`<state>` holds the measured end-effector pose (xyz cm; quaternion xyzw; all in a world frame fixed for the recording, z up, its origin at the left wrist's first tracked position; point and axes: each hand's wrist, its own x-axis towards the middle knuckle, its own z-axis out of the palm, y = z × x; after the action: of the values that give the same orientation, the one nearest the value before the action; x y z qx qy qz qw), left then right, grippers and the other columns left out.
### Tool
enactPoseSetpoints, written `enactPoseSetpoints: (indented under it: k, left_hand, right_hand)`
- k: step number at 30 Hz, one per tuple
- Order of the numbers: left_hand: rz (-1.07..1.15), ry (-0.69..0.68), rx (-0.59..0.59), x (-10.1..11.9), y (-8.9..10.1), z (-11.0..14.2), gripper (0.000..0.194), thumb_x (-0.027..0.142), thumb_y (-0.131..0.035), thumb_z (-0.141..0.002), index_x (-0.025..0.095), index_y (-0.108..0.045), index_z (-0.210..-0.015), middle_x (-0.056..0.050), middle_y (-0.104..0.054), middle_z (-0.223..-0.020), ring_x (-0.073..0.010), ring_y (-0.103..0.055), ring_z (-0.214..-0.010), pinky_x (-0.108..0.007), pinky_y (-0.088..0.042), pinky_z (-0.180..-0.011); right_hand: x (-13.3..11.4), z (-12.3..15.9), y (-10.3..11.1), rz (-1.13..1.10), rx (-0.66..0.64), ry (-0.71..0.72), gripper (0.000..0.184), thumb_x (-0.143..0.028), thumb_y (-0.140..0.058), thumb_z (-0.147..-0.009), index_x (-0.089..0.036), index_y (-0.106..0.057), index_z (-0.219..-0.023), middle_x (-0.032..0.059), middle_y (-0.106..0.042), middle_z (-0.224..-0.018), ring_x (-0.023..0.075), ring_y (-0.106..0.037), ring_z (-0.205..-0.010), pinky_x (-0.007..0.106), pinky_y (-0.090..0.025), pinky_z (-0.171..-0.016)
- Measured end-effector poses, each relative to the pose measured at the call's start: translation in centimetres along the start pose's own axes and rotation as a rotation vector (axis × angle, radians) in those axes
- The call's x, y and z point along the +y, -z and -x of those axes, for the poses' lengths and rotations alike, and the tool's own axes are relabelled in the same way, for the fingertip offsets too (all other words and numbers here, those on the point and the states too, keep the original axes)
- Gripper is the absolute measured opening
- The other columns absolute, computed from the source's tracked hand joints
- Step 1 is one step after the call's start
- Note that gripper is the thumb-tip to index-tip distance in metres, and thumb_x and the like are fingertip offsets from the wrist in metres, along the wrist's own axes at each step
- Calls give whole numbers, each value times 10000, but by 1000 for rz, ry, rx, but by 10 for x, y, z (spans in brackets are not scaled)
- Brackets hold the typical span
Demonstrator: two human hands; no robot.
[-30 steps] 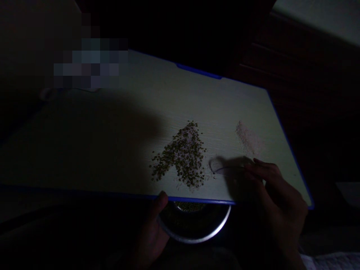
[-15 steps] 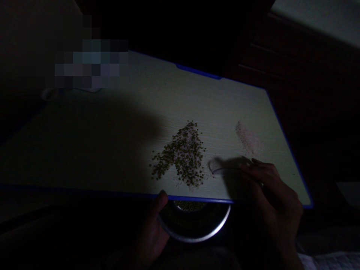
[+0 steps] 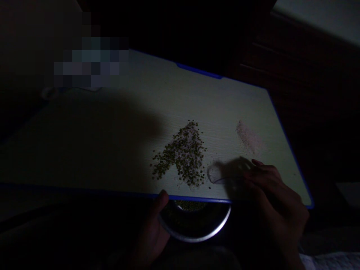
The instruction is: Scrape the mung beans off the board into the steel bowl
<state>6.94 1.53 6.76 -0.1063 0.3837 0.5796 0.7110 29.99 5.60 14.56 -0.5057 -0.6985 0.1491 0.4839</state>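
Observation:
A loose pile of green mung beans mixed with white grains point(image 3: 185, 153) lies on a pale cutting board point(image 3: 213, 101) with a blue rim. In a pinch grip, my right hand point(image 3: 277, 198) holds a spoon point(image 3: 215, 178) by its handle. The spoon's bowl looks clear and rests low over the board, just right of the pile. My left hand point(image 3: 154, 232) is at the left side of a metal bowl point(image 3: 197, 238), its thumb on the board's front edge; most of its fingers are hidden. Green beans show inside the bowl, which sits partly under the board.
A separate small heap of white grains point(image 3: 249, 138) lies on the right part of the board. Far left, a pale ring-shaped thing point(image 3: 49, 93) sits by the board's edge, near a blurred-out patch. The scene is very dark.
My right hand and the spoon have shifted slightly down and toward me. A single bean now lies apart below the spoon, right of the pile. My left hand stays in place.

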Motion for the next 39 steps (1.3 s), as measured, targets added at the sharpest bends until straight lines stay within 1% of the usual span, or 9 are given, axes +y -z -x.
enactPoseSetpoints:
  k: [4, 8, 11, 14, 20, 26, 30, 34, 39]
  left_hand:
    - [-14, 22, 14, -2, 4, -1, 238, 384, -982, -625, 359, -889, -843, 45, -867, -1096, -343, -675, -1339, -443, -336, -1277]
    - [-4, 25, -39, -2, 8, 0, 114, 367, -901, -761, 335, -890, -870, 43, -833, -1219, -323, -666, -1354, -438, -339, -1273]
    - [32, 11, -49, -2, 7, 0, 78, 322, -866, -807, 343, -887, -879, 57, -846, -1174, -281, -731, -1266, -392, -385, -1245]
    - [43, 4, -27, -2, 6, 0, 93, 306, -890, -777, 347, -884, -860, 60, -860, -1123, -270, -770, -1198, -373, -425, -1220]
    - [5, 12, -2, -1, 2, -1, 194, 361, -964, -666, 337, -890, -845, 32, -858, -1143, -340, -717, -1284, -436, -395, -1250]
    - [18, 7, -3, -2, 4, 0, 100, 337, -913, -737, 330, -882, -833, 47, -830, -1222, -325, -670, -1349, -449, -372, -1260]
    - [21, -11, 8, -2, 5, 1, 96, 306, -885, -768, 347, -884, -855, 58, -848, -1166, -311, -698, -1315, -435, -393, -1250]
    - [19, 4, -11, -1, 4, 1, 111, 322, -874, -787, 353, -888, -893, 61, -847, -1180, -309, -700, -1313, -420, -396, -1249]
    - [2, 35, 6, -1, 9, -1, 86, 305, -860, -812, 342, -890, -884, 47, -840, -1203, -304, -726, -1273, -414, -408, -1242]
  right_hand:
    - [1, 3, 2, 26, 4, -9, 298, -68, -731, -913, -297, -816, -1084, -29, -809, -995, 209, -711, -1130, 467, -526, -1099]
    - [5, 4, 1, 102, -16, -12, 312, -102, -733, -925, -314, -814, -1140, -15, -823, -1084, 231, -706, -1199, 472, -539, -1077]
    - [5, 5, 0, 108, 20, -30, 339, -102, -741, -917, -332, -815, -1155, -17, -827, -1088, 240, -709, -1205, 477, -546, -1066]
    - [2, 5, 2, 24, 30, -32, 365, -67, -735, -898, -331, -821, -1135, -21, -827, -1044, 246, -728, -1144, 513, -543, -1071]
    - [1, 6, 6, -68, -157, 99, 463, 16, -701, -860, -301, -800, -1182, -6, -823, -1040, 244, -717, -1088, 597, -513, -1114]
    - [4, 9, 6, -103, -122, 111, 459, 9, -703, -854, -302, -804, -1176, 1, -825, -1013, 247, -710, -1022, 656, -507, -1111]
    - [5, 9, 4, 9, -133, 100, 438, -31, -733, -868, -303, -798, -1205, 14, -836, -1058, 269, -718, -1108, 630, -517, -1113]
    - [6, 9, 2, 131, -22, -38, 340, -109, -728, -920, -312, -801, -1184, 9, -829, -1149, 249, -732, -1141, 523, -549, -1078]
    - [4, 5, -2, 113, 28, -69, 312, -118, -721, -935, -319, -802, -1160, 4, -827, -1140, 242, -732, -1126, 477, -560, -1017]
